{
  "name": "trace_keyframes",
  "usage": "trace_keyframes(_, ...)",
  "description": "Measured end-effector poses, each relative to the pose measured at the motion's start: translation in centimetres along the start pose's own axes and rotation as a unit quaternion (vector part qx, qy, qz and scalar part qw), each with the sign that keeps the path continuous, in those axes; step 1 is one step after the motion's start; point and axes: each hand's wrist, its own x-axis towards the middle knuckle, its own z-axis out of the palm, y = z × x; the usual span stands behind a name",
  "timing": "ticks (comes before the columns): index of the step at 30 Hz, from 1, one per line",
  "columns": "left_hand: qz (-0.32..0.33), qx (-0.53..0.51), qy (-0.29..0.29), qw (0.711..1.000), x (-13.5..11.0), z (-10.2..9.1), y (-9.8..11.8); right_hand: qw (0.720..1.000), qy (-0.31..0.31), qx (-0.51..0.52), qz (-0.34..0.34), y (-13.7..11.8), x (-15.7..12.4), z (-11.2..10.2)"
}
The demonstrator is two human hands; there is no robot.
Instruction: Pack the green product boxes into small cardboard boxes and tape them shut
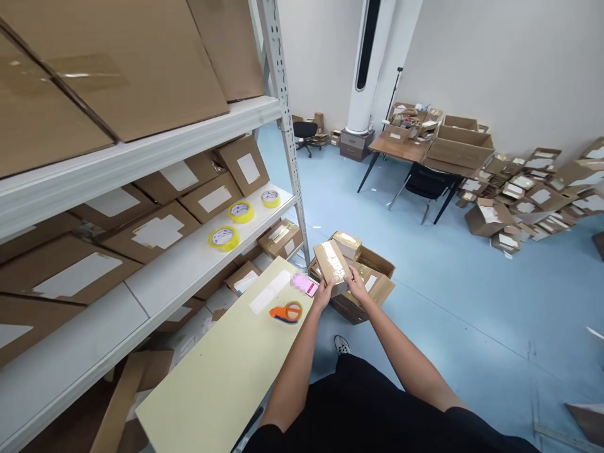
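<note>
A small taped cardboard box [332, 265] is held between both hands at the far end of a pale yellow table [226, 371]. My left hand [323, 293] grips its near left edge, fingers closed on it. My right hand [357, 284] grips its right side. Just beyond and below the box, an open carton [372, 283] on the floor holds other small boxes. An orange tape dispenser [285, 312] and a pink item [304, 284] lie on the table close to my left hand.
A metal shelf rack [283, 107] on the left carries labelled cartons and three yellow tape rolls [223, 238]. Across the blue floor stand a desk [401, 150] with boxes, a chair [427, 182] and a heap of small cartons [523, 195].
</note>
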Motion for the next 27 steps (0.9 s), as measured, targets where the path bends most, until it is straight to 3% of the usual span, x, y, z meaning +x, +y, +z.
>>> trace_keyframes(2, -0.039, 0.027, 0.060, 0.997, 1.8, 0.4, 1.2, 0.999, -0.004, -0.037, 0.004, -0.5, 3.7, -1.7)
trace_keyframes(5, -0.055, 0.027, 0.135, 0.989, 2.9, -0.8, 2.1, 0.997, 0.000, -0.066, 0.028, -1.7, 8.1, -2.8)
trace_keyframes(7, -0.046, 0.015, 0.177, 0.983, 2.7, -2.1, 2.2, 0.998, -0.014, -0.059, 0.021, -2.7, 9.8, -2.5)
trace_keyframes(10, -0.051, 0.001, 0.249, 0.967, 1.6, -3.7, 1.7, 0.996, -0.060, -0.029, -0.051, -4.8, 10.5, -0.7)
trace_keyframes(13, -0.039, -0.017, 0.302, 0.952, 0.1, -4.9, 1.7, 0.984, -0.127, -0.011, -0.125, -7.5, 9.4, 2.0)
trace_keyframes(18, 0.000, -0.022, 0.372, 0.928, -3.7, -7.1, 3.0, 0.959, -0.209, 0.001, -0.191, -11.5, 6.6, 6.9)
trace_keyframes(23, 0.023, -0.021, 0.432, 0.901, -9.7, -11.4, 3.8, 0.918, -0.280, -0.015, -0.282, -13.6, 2.7, 12.6)
trace_keyframes(27, 0.053, -0.006, 0.482, 0.874, -15.5, -15.2, 3.2, 0.874, -0.335, -0.040, -0.351, -15.0, -2.0, 17.0)
